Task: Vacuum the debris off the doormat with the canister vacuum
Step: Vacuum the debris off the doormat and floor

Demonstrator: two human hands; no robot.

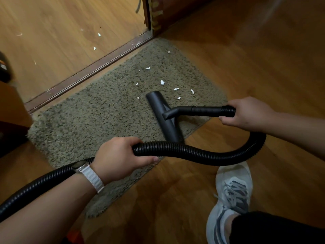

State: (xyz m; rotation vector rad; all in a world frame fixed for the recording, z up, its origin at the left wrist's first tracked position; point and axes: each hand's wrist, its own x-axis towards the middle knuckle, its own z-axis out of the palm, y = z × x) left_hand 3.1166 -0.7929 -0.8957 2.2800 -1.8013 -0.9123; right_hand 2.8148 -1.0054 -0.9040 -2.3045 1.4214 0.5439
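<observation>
Right now you are holding the black hose point(193, 153) with both hands. Your left hand point(119, 159) is wrapping around the bendy part near you, and your right hand point(246, 115) is gripping the stiff end by the pipe. The flat nozzle point(162, 113) is sitting on the right side of the doormat point(88, 120).

Here is what I think could be going wrong. The hose is looping low in front of your shoe point(230, 196), so you could be stepping on it or tripping. The nozzle's near end is hanging close to the mat's near edge, so a hard pull could be lifting or bunching that edge.

The mat is looking shaggy and grey-green, lying beside the door strip point(88, 73). White paper bits point(162, 82) are lying just past the nozzle, on the far right part. The long fluff could be hiding small bits.
</observation>
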